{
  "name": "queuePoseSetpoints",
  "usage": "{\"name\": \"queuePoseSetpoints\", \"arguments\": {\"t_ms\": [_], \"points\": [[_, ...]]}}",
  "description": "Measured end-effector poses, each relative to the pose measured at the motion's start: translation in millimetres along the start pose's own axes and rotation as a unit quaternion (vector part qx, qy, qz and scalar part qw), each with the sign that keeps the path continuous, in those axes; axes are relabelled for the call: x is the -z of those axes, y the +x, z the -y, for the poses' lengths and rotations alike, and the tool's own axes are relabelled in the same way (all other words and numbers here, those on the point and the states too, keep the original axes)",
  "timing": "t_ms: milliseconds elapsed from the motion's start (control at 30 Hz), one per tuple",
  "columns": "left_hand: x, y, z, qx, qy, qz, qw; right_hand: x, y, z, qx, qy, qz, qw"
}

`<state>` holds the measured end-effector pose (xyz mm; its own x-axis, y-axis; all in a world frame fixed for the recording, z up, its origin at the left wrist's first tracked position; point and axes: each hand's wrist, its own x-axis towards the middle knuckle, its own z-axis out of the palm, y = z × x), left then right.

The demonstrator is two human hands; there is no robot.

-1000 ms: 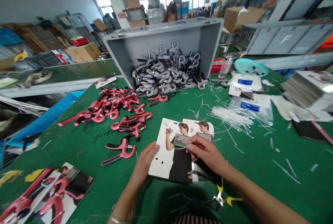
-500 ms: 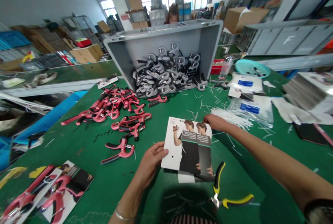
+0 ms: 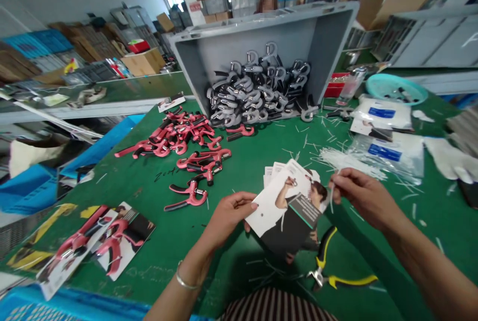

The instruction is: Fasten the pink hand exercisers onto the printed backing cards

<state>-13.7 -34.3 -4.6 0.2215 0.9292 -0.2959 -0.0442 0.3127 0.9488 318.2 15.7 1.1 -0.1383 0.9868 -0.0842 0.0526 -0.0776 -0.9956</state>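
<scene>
My left hand (image 3: pixel 233 211) pinches the edge of a printed backing card (image 3: pixel 276 211), which lies tilted over several more cards (image 3: pixel 271 171). A white cable tie (image 3: pixel 331 200) hangs from the closed fingertips of my right hand (image 3: pixel 360 194), just right of the card. Below the cards, cutting pliers (image 3: pixel 321 271) with yellow and black handles lie spread on the green table (image 3: pixel 149 261). To the left is a pink and black hand grip strengthener (image 3: pixel 188 195). Beyond my right hand lies a pile of white cable ties (image 3: pixel 349 161).
A grey crate (image 3: pixel 332 52) on its side holds many grey hand grips (image 3: pixel 257 92). Pink hand grips (image 3: pixel 179 134) are heaped beside it. At left, two carded grips (image 3: pixel 119 246) lie near a blue basket (image 3: pixel 56 306). Plastic bags (image 3: pixel 396 161) and a turquoise tray (image 3: pixel 377 82) stand right.
My left hand has turned the top card so it slants, and more cards show behind it. My right hand has left the cards' top edge and moved right, now with a cable tie.
</scene>
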Motion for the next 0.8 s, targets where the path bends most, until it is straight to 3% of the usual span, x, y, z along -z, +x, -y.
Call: {"name": "queuePoseSetpoints", "arguments": {"t_ms": [67,167,267,400,567,800], "points": [[-9.0,2.6,0.1,-0.004,0.037,0.024,0.999,-35.0,-16.9,11.3,0.015,0.015,0.018,1.000],[-20.1,4.8,3.2,-0.013,0.087,0.009,0.996,-80.1,-30.7,22.6,0.089,-0.038,0.024,0.995],[-24.0,4.0,4.5,-0.022,0.114,-0.024,0.993,-102.7,-36.4,24.0,0.199,-0.135,-0.006,0.971],[-26.0,1.4,1.4,-0.034,0.139,-0.038,0.989,-108.2,-37.7,16.0,0.297,-0.239,-0.022,0.924],[-33.5,1.4,-4.8,-0.050,0.179,-0.043,0.982,-108.8,-37.2,9.8,0.375,-0.293,0.009,0.879],[-34.8,1.6,-5.2,-0.049,0.184,-0.052,0.980,-103.7,-43.2,13.3,0.378,-0.304,-0.015,0.874]]}}
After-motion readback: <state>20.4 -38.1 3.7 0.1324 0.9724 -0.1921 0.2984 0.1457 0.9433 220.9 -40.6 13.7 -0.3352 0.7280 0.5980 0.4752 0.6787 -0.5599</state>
